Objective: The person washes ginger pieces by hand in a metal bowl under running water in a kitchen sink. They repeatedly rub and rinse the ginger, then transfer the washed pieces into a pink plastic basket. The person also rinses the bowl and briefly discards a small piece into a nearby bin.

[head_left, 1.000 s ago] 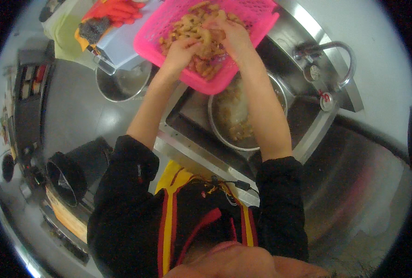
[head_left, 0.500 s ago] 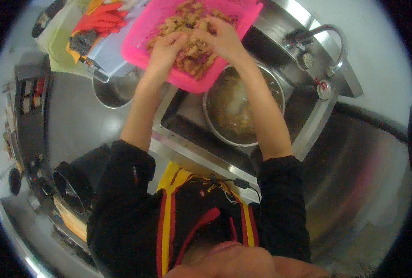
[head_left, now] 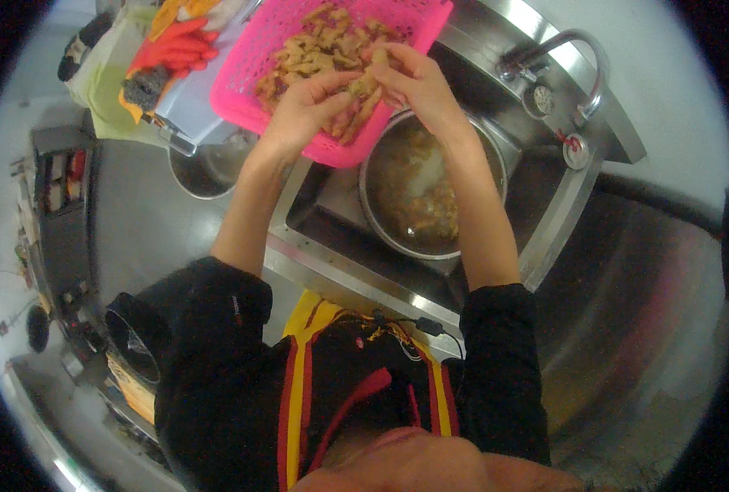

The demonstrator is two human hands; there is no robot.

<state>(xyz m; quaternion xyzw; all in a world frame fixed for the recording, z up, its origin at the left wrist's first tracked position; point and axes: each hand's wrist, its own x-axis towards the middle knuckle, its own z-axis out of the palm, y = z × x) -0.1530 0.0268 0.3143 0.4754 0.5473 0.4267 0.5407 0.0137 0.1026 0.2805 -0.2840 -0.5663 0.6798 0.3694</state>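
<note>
"How do the hands stand?"

"Left hand (head_left: 308, 107) and right hand (head_left: 415, 86) meet near the top centre of the frame. Each grip looks closed, fingers bent in on one yellow-brown piece (head_left: 363, 85) between them; blur hides exactly where each fingertip presses."

"And just beyond them?"

"The pink basket (head_left: 239, 86), directly under the hands. Its loose heap of knobbly pieces (head_left: 319, 49) spreads toward the top of the frame."

"Further out?"

"Right of centre, a wide steel pot (head_left: 363, 193) stands in the sink (head_left: 327, 217). It holds cloudy liquid (head_left: 418, 184), with more pieces visible in it. The tap (head_left: 601, 66) arches at the upper right."

"So how far along would you say?"

"Partway, I'd judge. The hands seem to be working the heap by the piece, and this one isn't finished with. I can't tell which pieces in the basket are handled already and which are left."

"What of those in the pot?"

"They lie apart from the heap, in the liquid. Whether they count as done or waiting doesn't show."

"Anything at the upper left?"

"Orange gloves (head_left: 175, 47), lying unworn; both hands are bare."
</note>
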